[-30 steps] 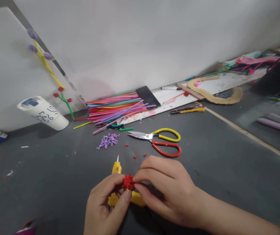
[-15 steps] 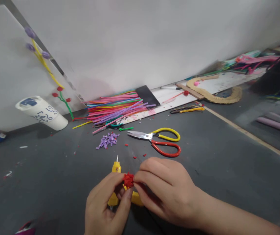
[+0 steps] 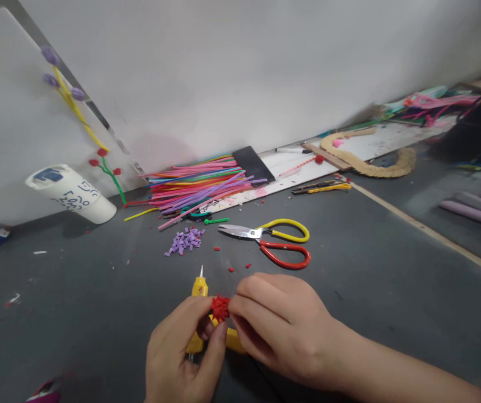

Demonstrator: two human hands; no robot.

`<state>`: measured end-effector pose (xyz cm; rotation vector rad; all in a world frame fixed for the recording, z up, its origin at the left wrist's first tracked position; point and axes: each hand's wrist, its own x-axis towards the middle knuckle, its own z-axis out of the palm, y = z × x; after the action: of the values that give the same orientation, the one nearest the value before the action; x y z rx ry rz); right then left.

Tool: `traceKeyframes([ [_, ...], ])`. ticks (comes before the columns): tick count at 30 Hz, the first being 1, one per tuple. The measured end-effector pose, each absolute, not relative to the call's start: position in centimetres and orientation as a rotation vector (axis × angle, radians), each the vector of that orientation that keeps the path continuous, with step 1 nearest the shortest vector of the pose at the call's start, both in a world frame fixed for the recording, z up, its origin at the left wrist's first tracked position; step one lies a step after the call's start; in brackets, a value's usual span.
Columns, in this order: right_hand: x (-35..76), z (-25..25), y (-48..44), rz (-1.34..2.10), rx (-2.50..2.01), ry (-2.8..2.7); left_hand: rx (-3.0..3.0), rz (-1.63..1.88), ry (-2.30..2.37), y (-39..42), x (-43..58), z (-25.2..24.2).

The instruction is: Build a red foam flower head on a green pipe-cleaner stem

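A small spiky red ball (image 3: 220, 308), made up of short red bits, sits between my hands. My left hand (image 3: 183, 350) pinches it from the left with thumb and fingers. From the right, the closed fingertips of my right hand (image 3: 284, 330) press at its edge; any small piece between them is hidden. Beneath the hands lies a yellow glue gun (image 3: 199, 287), partly covered, its metal nozzle pointing away from me. Scissors (image 3: 261, 234) with one yellow and one red handle lie beyond my right hand. Left of them is a pile of purple snippets (image 3: 184, 241).
Colourful pipe cleaners (image 3: 198, 187) lie along the wall beside a black flat object (image 3: 253, 164). A white cup (image 3: 72, 193) leans at left, near a green stem with red balls (image 3: 112, 179). A yellow utility knife (image 3: 322, 187) and a curved tan piece (image 3: 374, 168) lie at right.
My right hand has shifted very slightly down, its fingertips still against the red ball. My left hand keeps its pinch; the other things have not moved.
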<state>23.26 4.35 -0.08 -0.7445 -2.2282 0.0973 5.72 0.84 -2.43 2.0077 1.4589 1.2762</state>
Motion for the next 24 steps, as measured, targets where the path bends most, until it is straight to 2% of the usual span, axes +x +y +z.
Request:
traceKeyframes([
  [10,23.3,0.2,4.5,0.106,-0.684,-2.243,2.087,1.152,1.339,1.1,4.6,-2.0],
  [24,23.5,0.3,4.6,0.18,-0.685,-2.215,1.785,1.254,1.395,0.9,5.6,-1.6],
])
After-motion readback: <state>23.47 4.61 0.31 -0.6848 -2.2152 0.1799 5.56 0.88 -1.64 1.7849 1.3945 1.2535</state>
